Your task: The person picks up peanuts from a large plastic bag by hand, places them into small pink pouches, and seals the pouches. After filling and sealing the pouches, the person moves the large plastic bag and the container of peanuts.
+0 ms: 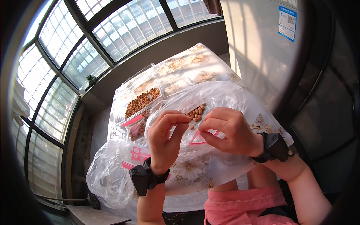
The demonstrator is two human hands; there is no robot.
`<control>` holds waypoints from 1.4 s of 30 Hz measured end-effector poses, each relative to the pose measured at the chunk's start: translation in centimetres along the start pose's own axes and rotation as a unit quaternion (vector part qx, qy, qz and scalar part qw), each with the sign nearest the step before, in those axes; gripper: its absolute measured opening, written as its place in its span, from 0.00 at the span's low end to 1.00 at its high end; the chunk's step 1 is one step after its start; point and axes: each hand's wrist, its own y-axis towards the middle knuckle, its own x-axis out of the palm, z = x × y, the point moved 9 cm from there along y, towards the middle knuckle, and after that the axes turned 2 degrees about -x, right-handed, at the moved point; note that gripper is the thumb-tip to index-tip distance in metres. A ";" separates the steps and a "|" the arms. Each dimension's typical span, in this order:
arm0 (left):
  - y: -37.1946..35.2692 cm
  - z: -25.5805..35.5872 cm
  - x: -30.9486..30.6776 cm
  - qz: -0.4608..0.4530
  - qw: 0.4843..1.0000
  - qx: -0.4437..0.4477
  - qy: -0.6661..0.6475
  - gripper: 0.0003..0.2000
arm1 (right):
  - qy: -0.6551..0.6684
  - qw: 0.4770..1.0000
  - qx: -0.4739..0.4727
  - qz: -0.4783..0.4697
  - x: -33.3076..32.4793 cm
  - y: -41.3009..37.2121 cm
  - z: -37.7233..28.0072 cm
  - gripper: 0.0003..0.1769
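My left hand (165,137) is closed, with thumb and index fingertips pinched together. What they hold, if anything, is too small to make out. My right hand (230,129) is beside it, fingers curled and thumb drawn towards the fingertips; whatever lies between them is hidden. Just beyond both hands is a small pile of brown peanut-like nuts (197,113) on a spread clear plastic bag (225,92). A pink zip strip (198,139) shows under my right hand. Left of the pile, a clear plastic box (159,90) holds many similar nuts (140,103).
A pink-topped zip bag (134,120) with nuts lies before the box. Crumpled clear plastic (107,176) hangs over the near left edge of the flowered tablecloth (191,170). A white cabinet-like surface (258,48) stands right; windows (131,30) line the back and left.
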 end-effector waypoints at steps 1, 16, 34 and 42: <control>0.0 0.3 0.2 -0.012 1.000 0.009 0.004 0.07 | -0.004 1.000 -0.001 0.006 -0.1 0.0 0.0 0.04; -1.1 4.6 3.4 -0.082 0.966 0.193 0.148 0.12 | -0.009 1.000 0.010 0.023 -0.1 -0.1 0.8 0.03; -1.3 4.2 3.6 -0.063 0.936 0.236 0.253 0.10 | -0.012 0.999 0.037 0.022 -0.5 0.0 0.9 0.05; -1.2 4.1 3.2 -0.048 0.942 0.213 0.253 0.10 | -0.009 1.000 0.018 0.021 -0.5 0.0 0.6 0.08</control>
